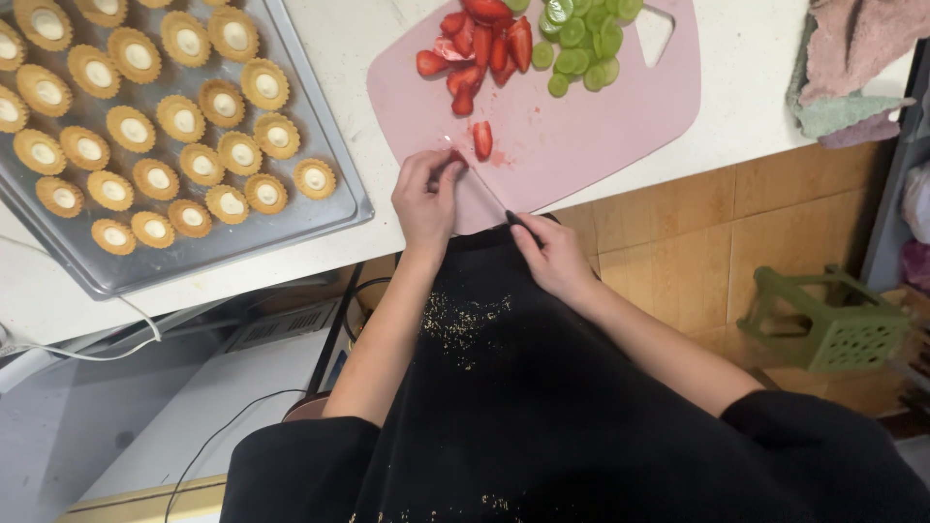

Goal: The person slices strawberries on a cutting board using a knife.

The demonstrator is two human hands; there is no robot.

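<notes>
The left hand (427, 199) pinched a small piece of strawberry (456, 161) against the near edge of the pink cutting board (581, 126), fingers curled tight over it. The right hand (553, 254) was closed round the dark handle of a knife (489, 192), whose thin blade ran on a slant from that hand up and leftward, tip pointing toward the strawberry under the left fingers. The berry piece was mostly hidden, so its own long axis I could not tell. Just beyond it lay one cut strawberry slice (482, 139), standing lengthwise away from the person. Farther up the board sat a heap of strawberry pieces (477, 50) and, beside it to the right, a heap of green grape slices (581, 39). The board rested on the white tabletop (349, 58), its corner overhanging the edge. To the left lay a metal baking tray (329, 218) filled with rows of small tart shells (155, 126). A crumpled cloth (852, 68) lay at the far right
</notes>
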